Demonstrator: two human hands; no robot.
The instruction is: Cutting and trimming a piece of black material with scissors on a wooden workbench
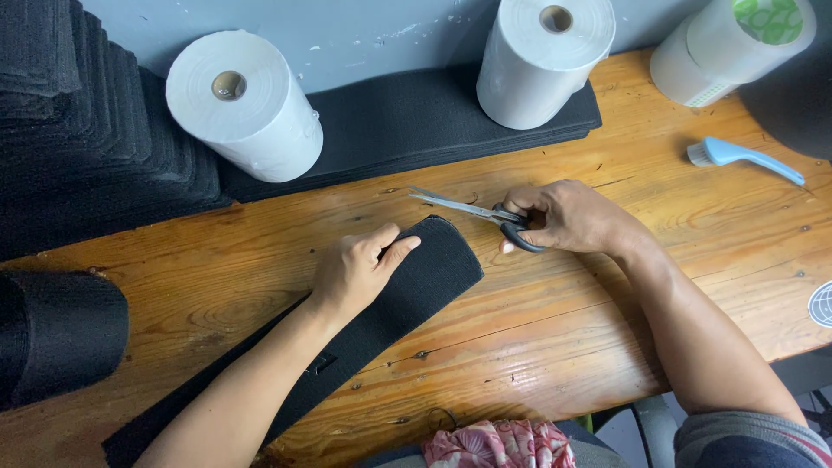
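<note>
A long black fabric strip (425, 282) lies diagonally on the wooden table (555, 338), its rounded end pointing up and right. My left hand (355, 269) rests flat on the strip near that end, fingers together, pressing it down. My right hand (568, 217) grips the black handles of a pair of scissors (468, 208). The silver blades point left, slightly parted, just above the strip's rounded end and not touching it.
Two white paper rolls (247, 104) (544, 61) stand on a flat pile of black fabric (407, 121) at the back. A third white roll (737, 48) sits far right. A blue brush (741, 156) lies right. Stacked black strips (87, 147) fill the left; a black roll (56, 334) lies below.
</note>
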